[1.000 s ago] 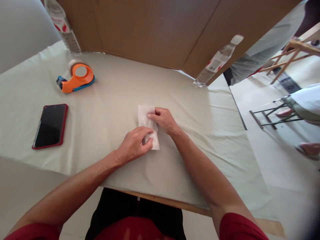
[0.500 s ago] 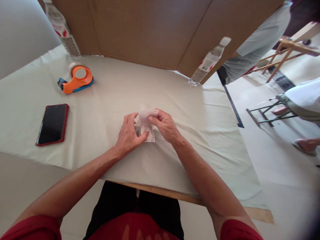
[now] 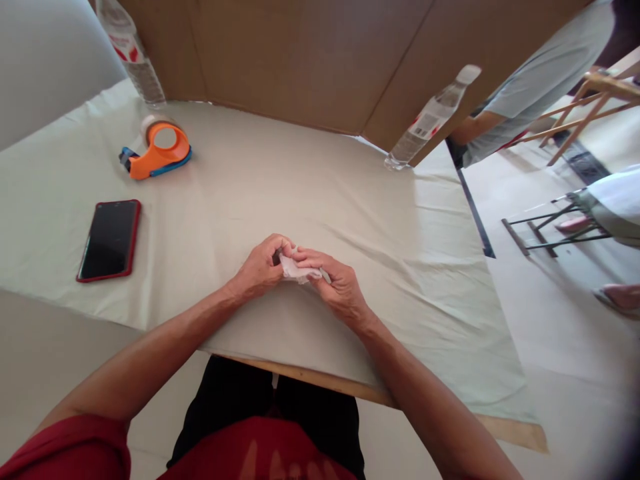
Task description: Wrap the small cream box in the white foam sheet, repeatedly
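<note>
Between both hands, above the cloth near the table's front edge, is a small crumpled whitish piece [image 3: 299, 269] of thin, see-through sheet. Whether it is paper or plastic, I cannot tell. My left hand [image 3: 260, 267] is closed on its left end, fingers curled. Closed over the top and right end is my right hand [image 3: 337, 283], with its fingers across the sheet and the thumb below. Fingers hide part of the sheet, and anything inside it is out of sight.
A phone in a red case [image 3: 110, 240] and an orange tape dispenser [image 3: 163, 150] lie on the left. Water bottles, one left [image 3: 133, 57] and one right [image 3: 430, 120], stand by a cardboard panel [image 3: 300, 60]. Beyond the right edge are people and a folding stool [image 3: 555, 227].
My right hand has folded over the sheet, which was spread flatter before and is now bunched. My left fingers have closed in. The view has shifted slightly.
</note>
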A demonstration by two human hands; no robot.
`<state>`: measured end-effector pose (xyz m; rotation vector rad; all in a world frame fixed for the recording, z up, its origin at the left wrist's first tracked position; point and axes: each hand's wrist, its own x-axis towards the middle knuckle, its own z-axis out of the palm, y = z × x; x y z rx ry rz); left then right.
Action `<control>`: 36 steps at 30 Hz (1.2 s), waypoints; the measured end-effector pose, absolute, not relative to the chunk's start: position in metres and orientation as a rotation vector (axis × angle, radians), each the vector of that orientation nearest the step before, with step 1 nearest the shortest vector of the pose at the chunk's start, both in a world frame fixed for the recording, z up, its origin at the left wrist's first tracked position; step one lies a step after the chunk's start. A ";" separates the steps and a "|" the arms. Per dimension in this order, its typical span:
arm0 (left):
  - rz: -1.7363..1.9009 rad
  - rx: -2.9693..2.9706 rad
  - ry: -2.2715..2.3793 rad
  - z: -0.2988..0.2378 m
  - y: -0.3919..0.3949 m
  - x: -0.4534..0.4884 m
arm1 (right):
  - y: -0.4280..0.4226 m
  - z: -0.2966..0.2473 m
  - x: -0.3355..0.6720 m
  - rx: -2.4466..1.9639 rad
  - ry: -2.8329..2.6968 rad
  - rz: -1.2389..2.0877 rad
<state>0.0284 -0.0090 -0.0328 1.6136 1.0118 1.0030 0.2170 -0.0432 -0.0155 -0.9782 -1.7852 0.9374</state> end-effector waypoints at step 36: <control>0.700 1.663 1.209 -0.007 -0.002 0.001 | 0.009 -0.023 0.199 -1.245 -1.427 1.430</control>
